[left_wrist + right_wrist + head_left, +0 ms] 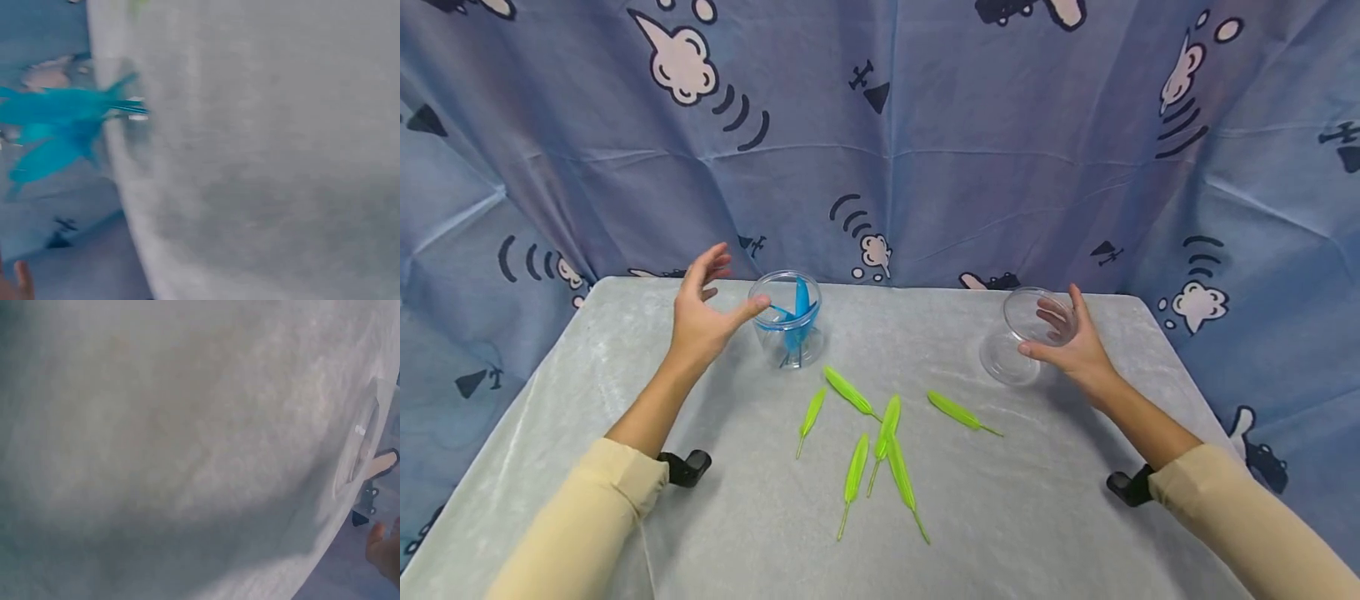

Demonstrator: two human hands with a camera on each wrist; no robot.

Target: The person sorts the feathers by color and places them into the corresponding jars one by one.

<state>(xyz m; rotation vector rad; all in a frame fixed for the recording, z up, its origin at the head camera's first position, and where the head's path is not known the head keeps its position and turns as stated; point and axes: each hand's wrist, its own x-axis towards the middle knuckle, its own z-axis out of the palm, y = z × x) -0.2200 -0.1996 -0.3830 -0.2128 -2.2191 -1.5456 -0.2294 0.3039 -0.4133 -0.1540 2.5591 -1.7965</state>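
Observation:
A clear jar point(767, 337) with several blue feathers point(801, 304) in it stands at the back left of the table. My left hand point(703, 312) is raised at its left side, fingers spread, the thumb overlapping the rim in the head view. At the back right stands a second clear jar point(1009, 367). Beside it my right hand point(1078, 342) is spread, thumb in front and fingers seen through the jar's clear wall. Whether either hand touches its jar is hard to tell. Several green feathers point(955, 408) lie scattered between and in front of the jars.
A pale cloth covers the table point(1000, 517). Behind it hangs a blue patterned curtain point(925, 183). Black wrist mounts point(685, 468) stick out by both sleeves. Blue feathers also show large in the left wrist view, blurred.

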